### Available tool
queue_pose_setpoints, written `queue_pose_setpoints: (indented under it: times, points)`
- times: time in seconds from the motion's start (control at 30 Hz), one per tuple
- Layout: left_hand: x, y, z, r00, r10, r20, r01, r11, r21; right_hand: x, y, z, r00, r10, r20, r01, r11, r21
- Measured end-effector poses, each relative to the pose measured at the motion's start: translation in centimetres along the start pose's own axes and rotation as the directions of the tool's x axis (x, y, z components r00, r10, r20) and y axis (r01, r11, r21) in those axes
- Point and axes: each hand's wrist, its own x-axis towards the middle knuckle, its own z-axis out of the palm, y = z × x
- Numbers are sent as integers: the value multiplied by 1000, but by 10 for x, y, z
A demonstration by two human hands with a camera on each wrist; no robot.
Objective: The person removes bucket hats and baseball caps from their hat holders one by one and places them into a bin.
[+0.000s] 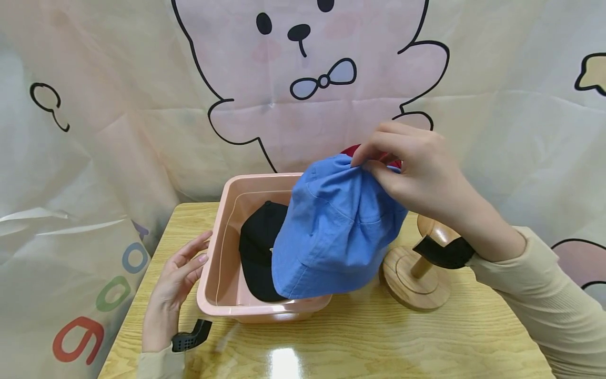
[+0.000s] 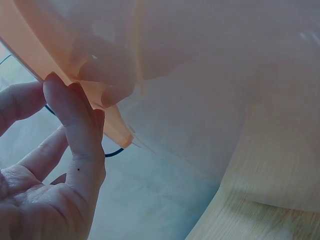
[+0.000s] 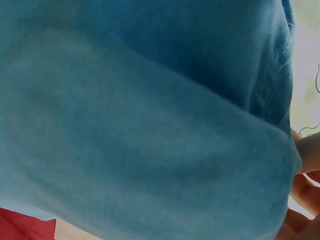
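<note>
A soft blue cap (image 1: 336,231) hangs from my right hand (image 1: 407,163), whose thumb and fingers pinch the cloth at its top. Its folds fill most of the right wrist view, where fingertips (image 3: 307,155) show at the right edge. The cap hangs in front of the right part of a pink plastic bin (image 1: 215,263) and hides it. Inside the bin lies a black cap (image 1: 260,247), partly covered by the blue one. My left hand (image 1: 182,268) touches the bin's left side with fingers extended; the left wrist view shows the fingers (image 2: 75,120) against its rim.
Right of the bin, a wooden stand (image 1: 416,279) with a round base and knob stands on the wood-grain table (image 1: 402,342). Something red (image 1: 350,150) shows behind the blue cap. A cloth backdrop with a cartoon bear (image 1: 312,126) hangs behind the table.
</note>
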Motion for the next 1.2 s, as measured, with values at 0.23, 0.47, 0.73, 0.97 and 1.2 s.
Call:
queue_pose_setpoints:
  times: [0.23,0.47,0.73,0.97,1.2]
  points:
    - [0,1,0,1000,0,3,0,1000,-4,8,-5,6,1000,-28,9,27,999,45]
    - [0,1,-1,1000,4,4,-4,1000,-1,15,-12,14,999,-29,21,27,996,89]
    - [0,1,-3,1000,11,15,-11,1000,9,23,-20,26,999,-33,18,31,993,115]
    - [-1,0,-4,999,27,33,-27,1000,2,31,-23,36,998,-60,-7,60,985,159]
    - [0,-1,-2,998,43,49,-41,999,-30,40,-21,50,1000,-22,1,21,976,218]
